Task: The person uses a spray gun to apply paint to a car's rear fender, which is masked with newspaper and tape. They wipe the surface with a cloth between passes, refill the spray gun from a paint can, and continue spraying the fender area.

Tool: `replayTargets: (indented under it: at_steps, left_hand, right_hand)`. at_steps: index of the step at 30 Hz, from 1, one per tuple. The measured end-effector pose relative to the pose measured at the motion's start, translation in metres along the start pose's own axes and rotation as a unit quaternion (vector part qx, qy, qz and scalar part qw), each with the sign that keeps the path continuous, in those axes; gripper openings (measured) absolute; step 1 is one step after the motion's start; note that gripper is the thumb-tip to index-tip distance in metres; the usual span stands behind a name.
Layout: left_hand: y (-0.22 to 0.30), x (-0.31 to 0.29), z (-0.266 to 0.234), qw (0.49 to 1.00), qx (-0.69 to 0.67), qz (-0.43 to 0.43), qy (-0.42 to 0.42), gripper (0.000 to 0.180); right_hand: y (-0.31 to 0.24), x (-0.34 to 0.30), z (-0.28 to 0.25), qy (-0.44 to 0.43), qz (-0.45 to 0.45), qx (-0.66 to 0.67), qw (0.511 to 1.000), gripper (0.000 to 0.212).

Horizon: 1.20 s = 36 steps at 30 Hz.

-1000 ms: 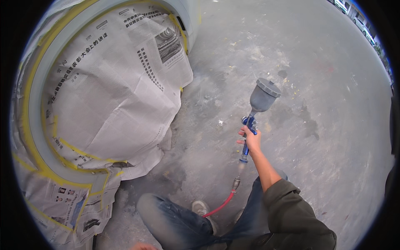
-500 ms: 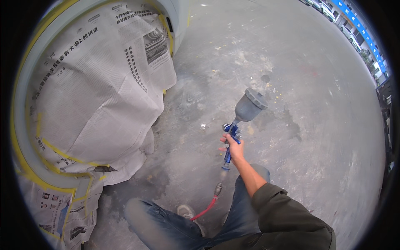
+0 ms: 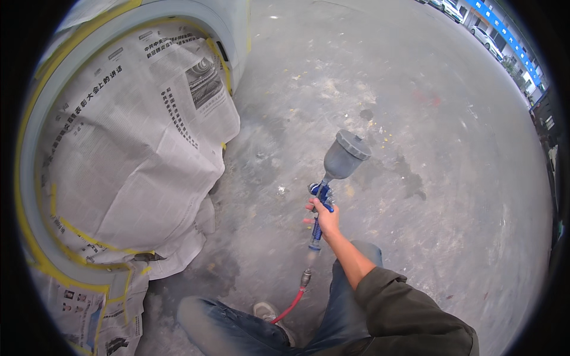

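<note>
My right hand [image 3: 326,218] is wrapped round the blue grip of a spray gun [image 3: 319,193]. A grey paint cup [image 3: 346,155] with a lid sits on top of the gun, tilted to the right. From the bottom of the grip a metal coupling [image 3: 306,278] leads into a red air hose [image 3: 290,308], which runs down between my legs. To the left stands a grey wheel arch [image 3: 31,172] edged with yellow masking tape. Sheets of newspaper [image 3: 136,154] cover the wheel opening inside it. The gun is apart from the arch. My left hand is out of the picture.
My bent knees [image 3: 231,326] and a pale shoe [image 3: 265,311] are low in the picture. More newspaper [image 3: 74,302] is taped below the arch. Stained concrete floor [image 3: 463,196] spreads to the right. Parked cars [image 3: 487,41] and a blue banner [image 3: 504,35] are at the far right.
The spray gun and my right hand have shifted slightly left and down in the picture. The wheel arch and floor marks have also slid, as the view turned a little.
</note>
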State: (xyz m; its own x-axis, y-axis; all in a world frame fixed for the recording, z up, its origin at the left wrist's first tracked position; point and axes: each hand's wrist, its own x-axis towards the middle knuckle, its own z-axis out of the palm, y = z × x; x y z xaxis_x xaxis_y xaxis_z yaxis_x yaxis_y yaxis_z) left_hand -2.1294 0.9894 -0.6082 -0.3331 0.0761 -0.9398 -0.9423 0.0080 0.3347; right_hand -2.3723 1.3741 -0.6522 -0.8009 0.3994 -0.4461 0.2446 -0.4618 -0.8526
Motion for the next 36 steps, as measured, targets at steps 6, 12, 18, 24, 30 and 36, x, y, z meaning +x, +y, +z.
replayTargets:
  at_steps: [6,12,18,24,30,36]
  left_hand:
    - [-0.033,-0.033,-0.044,0.998,-0.016,-0.03,0.044,0.021]
    - [-0.075,-0.066,-0.094,0.992,-0.042,-0.075,0.091,0.022]
    - [-0.108,-0.116,-0.167,0.984,-0.049,-0.101,0.141,0.022]
    - [-0.024,-0.154,-0.242,0.97,0.013,0.093,0.222,0.023]
    - [0.221,-0.105,-0.13,0.858,0.209,0.401,0.242,0.019]
    - [0.256,-0.003,0.078,0.902,0.282,0.302,-0.124,0.029]
  right_hand:
    - [0.001,-0.008,-0.006,-0.007,-0.005,0.005,1.0,0.035]
    - [-0.008,-0.01,-0.004,0.006,-0.006,0.01,1.0,0.032]
    - [-0.002,-0.009,0.002,0.01,0.004,-0.017,1.0,0.032]
    - [0.005,-0.015,0.004,0.022,0.007,-0.093,0.995,0.028]
    - [0.007,-0.026,0.013,-0.011,0.027,-0.104,0.994,0.024]
    - [0.006,-0.032,0.024,-0.047,0.037,-0.076,0.995,0.027]
